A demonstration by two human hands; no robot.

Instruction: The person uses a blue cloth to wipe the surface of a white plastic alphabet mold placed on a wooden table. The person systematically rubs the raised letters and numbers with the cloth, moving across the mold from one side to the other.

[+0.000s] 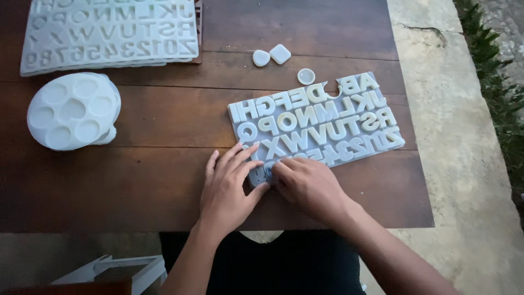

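Letter mould (322, 117) right of round mould (72, 111)

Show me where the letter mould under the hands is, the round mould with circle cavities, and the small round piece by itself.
letter mould (327, 117), head view, on its middle rows of raised letters.
round mould (72, 111), head view, on its central cavity.
small round piece (306, 76), head view, on its centre.

Near corner of pale letter mould (316, 117) hidden beneath left hand (229, 183) and right hand (305, 183). Second letter mould (109, 33) cropped by top edge. White frame (117, 270) half-hidden beneath wooden table (136, 186).
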